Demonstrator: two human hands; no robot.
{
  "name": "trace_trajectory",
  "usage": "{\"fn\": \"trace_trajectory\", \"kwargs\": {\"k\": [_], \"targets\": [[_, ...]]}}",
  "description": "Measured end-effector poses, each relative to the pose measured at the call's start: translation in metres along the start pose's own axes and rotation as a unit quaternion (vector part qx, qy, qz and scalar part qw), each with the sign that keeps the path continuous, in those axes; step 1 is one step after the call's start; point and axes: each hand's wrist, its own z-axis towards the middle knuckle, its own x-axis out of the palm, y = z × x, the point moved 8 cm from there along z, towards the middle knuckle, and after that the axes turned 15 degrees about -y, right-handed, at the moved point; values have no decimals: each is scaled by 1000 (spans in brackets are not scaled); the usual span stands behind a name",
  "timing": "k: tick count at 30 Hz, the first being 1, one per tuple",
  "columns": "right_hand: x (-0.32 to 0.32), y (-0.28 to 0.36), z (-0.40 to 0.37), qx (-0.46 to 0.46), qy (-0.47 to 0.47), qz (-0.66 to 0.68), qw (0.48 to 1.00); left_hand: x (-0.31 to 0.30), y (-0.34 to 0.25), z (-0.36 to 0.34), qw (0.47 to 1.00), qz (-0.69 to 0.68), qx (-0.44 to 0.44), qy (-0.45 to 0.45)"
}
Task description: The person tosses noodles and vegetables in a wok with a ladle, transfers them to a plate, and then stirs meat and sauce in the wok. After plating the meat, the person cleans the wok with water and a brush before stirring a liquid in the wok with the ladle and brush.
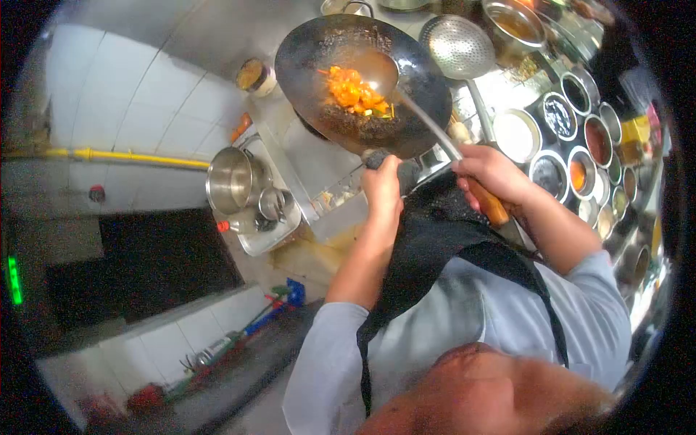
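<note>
My left hand (pixel 384 185) is closed around the near handle of a dark wok (pixel 428 94), with what looks like dark cloth at the grip. The wok tilts over the stove. Orange, sauce-coated pieces of food (pixel 351 90) lie in it with a few green bits. In my right hand (pixel 493 174) is a long ladle (pixel 428 123); the fingers wrap its metal shaft just above the wooden end. The ladle's bowl rests inside the wok, beside the food. Where the bowl meets the wok's surface I cannot make out exactly.
A perforated skimmer (pixel 458 47) lies right of the wok. Further right stand several round containers of sauces and seasonings (pixel 598 141). To the left are a steel pot (pixel 233 181) and a white tray (pixel 272 239). A yellow pipe (pixel 130 156) runs along the tiled wall.
</note>
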Motion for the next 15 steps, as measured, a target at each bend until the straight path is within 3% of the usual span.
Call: {"fn": "trace_trajectory", "kwargs": {"k": [3, 5, 8, 10, 13, 15], "targets": [[19, -2, -42, 38, 1, 84, 996, -11, -9, -19, 991, 119, -37, 44], [35, -11, -62, 62, 7, 183, 981, -20, -5, -18, 987, 145, -17, 63], [54, -24, -104, 67, -9, 228, 971, -39, -1, -10, 957, 263, 23, 116], [64, -45, -133, 76, -14, 277, 958, -49, 14, -14, 970, 96, -118, 190], [84, -78, -170, 65, -35, 357, 931, -66, 22, -20, 958, 28, -178, 224], [103, -111, -185, 57, -49, 415, 907, -84, 34, -26, 935, 77, -194, 286]]}}
